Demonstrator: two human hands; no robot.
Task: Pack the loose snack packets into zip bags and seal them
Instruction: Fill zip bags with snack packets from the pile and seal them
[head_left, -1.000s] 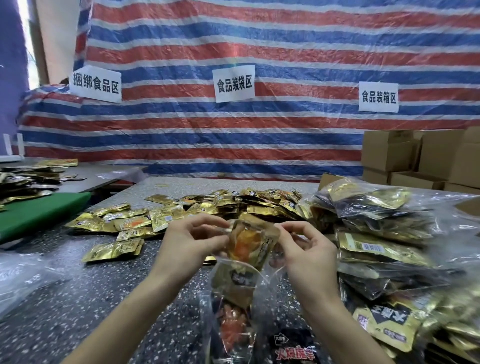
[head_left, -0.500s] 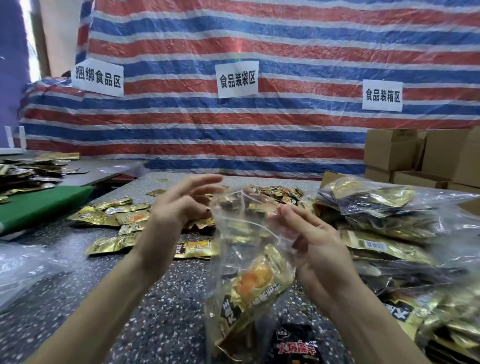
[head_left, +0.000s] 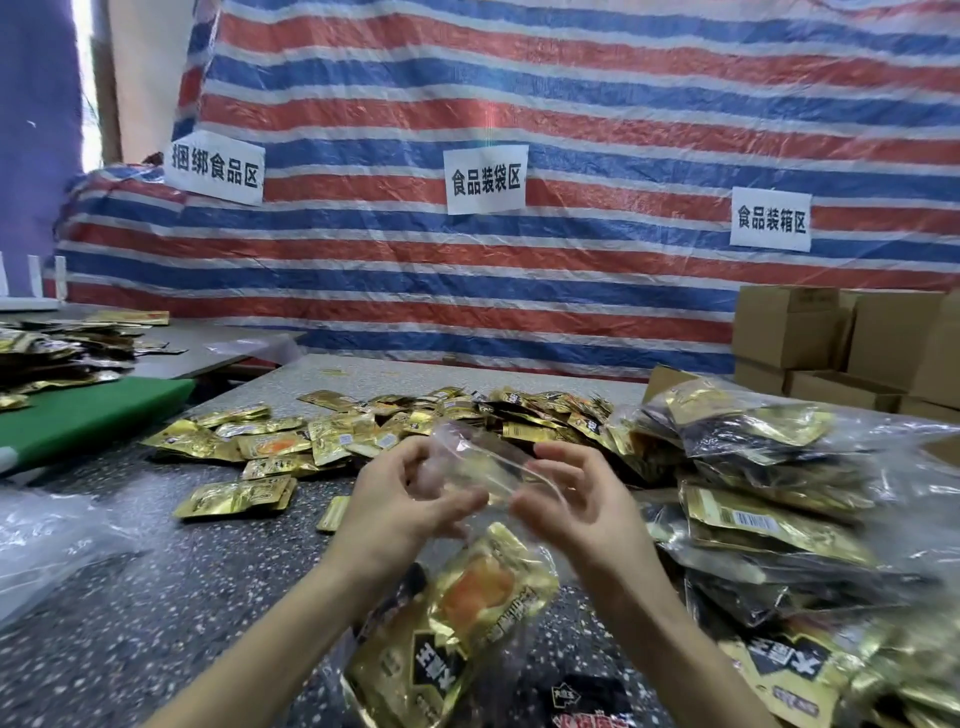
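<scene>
Two hands, the left hand (head_left: 400, 499) and right hand (head_left: 582, 504), pinch the mouth of a clear plastic zip bag (head_left: 483, 467) held above the speckled grey table (head_left: 156, 597). Shiny gold foil snack packets (head_left: 467, 597) hang inside it below the hands. Loose gold packets (head_left: 363, 431) lie scattered just beyond.

Loose gold foil snack packets (head_left: 395, 431) lie spread across the speckled grey table (head_left: 130, 597); filled clear zip bags (head_left: 769, 493) pile at its right, brown cardboard boxes (head_left: 841, 343) behind them, a green board (head_left: 88, 410) left.

3 white signs (head_left: 487, 179) hang on the striped tarp (head_left: 597, 104), cardboard boxes (head_left: 789, 332) stacked at its right.
</scene>
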